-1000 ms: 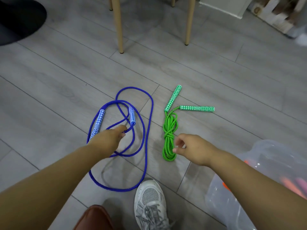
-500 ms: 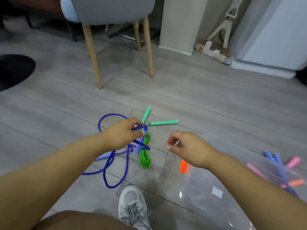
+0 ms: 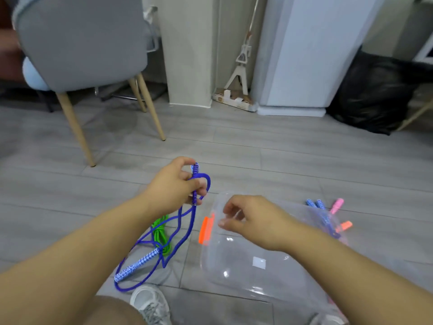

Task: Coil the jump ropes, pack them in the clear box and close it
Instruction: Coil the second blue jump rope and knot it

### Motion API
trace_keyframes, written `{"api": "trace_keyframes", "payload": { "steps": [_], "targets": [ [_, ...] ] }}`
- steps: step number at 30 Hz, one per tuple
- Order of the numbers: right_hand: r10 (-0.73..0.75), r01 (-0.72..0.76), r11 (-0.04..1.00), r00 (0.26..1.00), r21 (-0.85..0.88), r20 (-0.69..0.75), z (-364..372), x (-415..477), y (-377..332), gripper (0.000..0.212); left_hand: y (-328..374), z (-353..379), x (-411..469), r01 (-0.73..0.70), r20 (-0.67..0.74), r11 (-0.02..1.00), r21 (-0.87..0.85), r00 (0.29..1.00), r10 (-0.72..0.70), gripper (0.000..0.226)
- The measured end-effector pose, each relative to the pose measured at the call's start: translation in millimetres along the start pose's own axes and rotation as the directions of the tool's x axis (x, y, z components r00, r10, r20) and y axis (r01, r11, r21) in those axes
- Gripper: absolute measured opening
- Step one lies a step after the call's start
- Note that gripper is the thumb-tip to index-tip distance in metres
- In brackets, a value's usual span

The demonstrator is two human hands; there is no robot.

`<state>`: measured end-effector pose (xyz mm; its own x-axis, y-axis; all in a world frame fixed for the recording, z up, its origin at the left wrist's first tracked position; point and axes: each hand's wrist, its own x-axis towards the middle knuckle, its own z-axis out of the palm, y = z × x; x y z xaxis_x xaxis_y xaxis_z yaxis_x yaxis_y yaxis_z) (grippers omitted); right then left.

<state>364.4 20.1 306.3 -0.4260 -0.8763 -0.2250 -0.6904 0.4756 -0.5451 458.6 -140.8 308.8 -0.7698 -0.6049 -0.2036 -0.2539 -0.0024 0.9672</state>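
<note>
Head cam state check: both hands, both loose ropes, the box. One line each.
left hand: grips a blue jump rope handle, raised
right hand: empty, loosely curled, over the clear box
blue jump rope: uncoiled, loops hanging down
green jump rope: bundled, on the floor
clear box: on floor, other ropes inside; lid unclear

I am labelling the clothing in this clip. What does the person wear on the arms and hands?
Nothing shows on them. Both forearms are bare to the frame edge, with no sleeve in view. The left hand and the right hand carry no glove, ring, watch or bracelet.
</note>
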Motion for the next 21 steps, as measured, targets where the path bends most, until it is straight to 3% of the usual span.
{"api": "trace_keyframes", "payload": {
  "steps": [2,4,8,11,15,17,21],
  "targets": [
    [-0.007,0.007,1.0,1.0,0.02,-0.01,6.0,-3.1,0.7,0.042,4.1,18.4,-3.6,0.012,-0.024,0.992,-0.126,1.0,-0.015,0.041],
    [0.021,-0.012,0.984,0.999,0.176,-0.045,8.2,-2.4,0.0,0.046,8.9,33.1,-6.0,0.016,-0.034,0.98,-0.199,0.999,-0.023,0.034],
    [0.104,-0.071,0.899,0.993,0.432,-0.053,6.3,2.6,2.6,0.015,16.2,49.0,-5.9,0.012,-0.064,0.971,-0.24,0.998,-0.029,0.025],
    [0.104,-0.073,0.876,0.994,0.477,-0.04,0.5,2.2,6.8,0.007,17.2,49.2,-1.7,0.022,-0.082,0.975,-0.221,0.996,-0.041,0.023],
    [0.107,-0.044,0.908,0.986,0.416,-0.129,-10.8,-4.5,10.5,0.016,9.0,40.7,6.2,0.057,-0.048,0.998,0.019,0.997,-0.056,0.004],
    [0.083,-0.005,0.95,0.968,0.313,-0.237,-18.1,-8.1,12.5,0.018,-0.3,32.9,10.4,0.087,-0.032,0.98,0.179,0.996,-0.082,0.008],
    [0.063,0.038,0.966,0.924,0.256,-0.376,-30.0,-10.2,17.0,0.02,-19.1,10.1,19.5,0.019,-0.031,0.816,0.578,1.0,-0.002,0.013]
  ]
}}
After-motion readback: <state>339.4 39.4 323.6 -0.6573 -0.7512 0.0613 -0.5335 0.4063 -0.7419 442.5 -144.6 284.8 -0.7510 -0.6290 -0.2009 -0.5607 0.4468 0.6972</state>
